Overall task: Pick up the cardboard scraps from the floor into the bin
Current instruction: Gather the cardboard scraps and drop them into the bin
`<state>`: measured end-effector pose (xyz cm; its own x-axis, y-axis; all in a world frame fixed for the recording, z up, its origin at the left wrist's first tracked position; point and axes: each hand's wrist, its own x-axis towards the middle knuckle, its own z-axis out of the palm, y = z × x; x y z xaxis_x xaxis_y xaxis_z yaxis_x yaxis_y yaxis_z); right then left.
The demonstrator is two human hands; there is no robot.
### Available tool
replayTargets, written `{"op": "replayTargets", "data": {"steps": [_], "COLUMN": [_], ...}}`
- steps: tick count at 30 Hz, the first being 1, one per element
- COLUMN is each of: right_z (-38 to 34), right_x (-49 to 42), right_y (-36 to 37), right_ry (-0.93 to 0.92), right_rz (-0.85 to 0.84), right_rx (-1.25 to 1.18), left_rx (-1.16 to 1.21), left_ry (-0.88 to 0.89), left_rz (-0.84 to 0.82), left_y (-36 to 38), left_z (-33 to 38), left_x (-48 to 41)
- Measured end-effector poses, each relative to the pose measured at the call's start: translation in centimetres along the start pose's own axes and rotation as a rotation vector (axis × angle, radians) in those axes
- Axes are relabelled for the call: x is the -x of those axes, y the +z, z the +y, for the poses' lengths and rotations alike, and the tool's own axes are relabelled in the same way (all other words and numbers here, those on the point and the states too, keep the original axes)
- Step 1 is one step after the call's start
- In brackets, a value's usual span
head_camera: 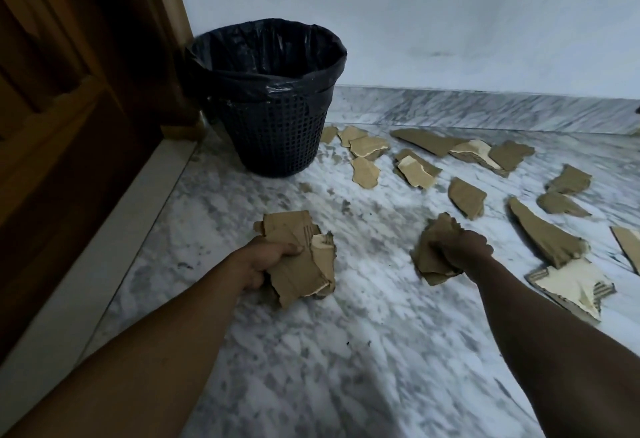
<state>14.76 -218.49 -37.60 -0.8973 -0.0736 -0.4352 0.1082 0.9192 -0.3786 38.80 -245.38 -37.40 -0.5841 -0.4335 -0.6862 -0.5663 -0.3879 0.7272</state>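
Nearest the camera, two bare forearms reach out over the marble floor (346, 351). The left hand (266, 261) has its fingers curled round a thick bundle of torn cardboard (298, 264), the thumb lying across the top sheet; the right hand (464, 250) is clenched over a smaller crumpled wad (433, 257), fingers wrapped down around it. Both loads appear lifted a little off the floor, though the angle does not settle whether their lower edges touch it. The step in hand looks like the carry: both fists are full and the bundles have yet to go in. Next, by my judgement, comes a swing forward and left, raising each load above the rim before letting go, the left bundle needing care since its sheets are loosely stacked and could slip. To the right and beyond the hands, many loose scraps (467, 198) lie scattered, some brown, some showing a pale face, spread toward the marble skirting. Farthest, by the wooden door frame (180, 4) and the wall, stands the black mesh bin (277, 139), upright, lined with a black bag (263, 56) folded over its rim; nothing shows inside from here, and its bottom is hidden.
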Motion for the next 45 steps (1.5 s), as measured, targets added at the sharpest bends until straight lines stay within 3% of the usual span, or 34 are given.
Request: {"op": "replayTargets", "data": {"steps": [3, 7, 10, 13, 19, 24, 28, 34, 36, 38, 42, 45], "right_z": [-0.7, -3.1, -4.9, -8.8, -19.7, -29.6, -34.7, -38.1, -38.6, -38.2, -37.7, -36.5], "right_x": [0.7, 3.0, 4.6, 7.7, 11.6, 16.9, 16.8, 12.7, 10.9, 10.1, 7.9, 6.1], "right_y": [0.4, 0.8, 1.6, 0.4, -8.5, -15.4, -17.2, -12.9, -11.7, -10.8, -10.1, -9.5], "right_ry": [-0.022, -0.045, -0.08, -0.148, -0.274, -0.551, -0.612, -0.658, -0.642, -0.579, -0.609, -0.536], "right_rz": [-0.044, -0.102, -0.268, -0.377, -0.325, -0.366, -0.288, -0.201, -0.26, -0.454, -0.297, 0.023], "right_rx": [-0.177, -0.221, -0.378, -0.693, -1.082, -0.893, -0.672, -0.933, -0.992, -1.068, -0.924, -0.666], "left_rx": [-0.002, -0.047, -0.091, -0.096, 0.125, 0.213, 0.334, 0.424, 0.38, 0.317, 0.112, -0.287], "left_ry": [0.009, 0.012, 0.077, 0.259, 0.46, 0.523, 0.575, 0.495, 0.509, 0.519, 0.558, 0.571], "left_rz": [0.041, 0.072, 0.036, -0.015, 0.074, 0.316, 0.429, 0.408, 0.394, 0.386, 0.479, 0.784], "left_y": [0.5, 1.2, 2.6, 3.3, 0.1, -4.3, -5.5, -5.4, -4.9, -4.6, -5.5, -6.4], "left_z": [0.2, 1.0, 3.2, 8.1, 21.1, 28.5, 30.0, 28.6, 28.7, 29.0, 28.9, 27.7], "left_x": [0.0, 0.7, 2.1, 4.0, 10.7, 15.6, 14.2, 8.7, 7.7, 7.2, 5.8, 4.9]}}
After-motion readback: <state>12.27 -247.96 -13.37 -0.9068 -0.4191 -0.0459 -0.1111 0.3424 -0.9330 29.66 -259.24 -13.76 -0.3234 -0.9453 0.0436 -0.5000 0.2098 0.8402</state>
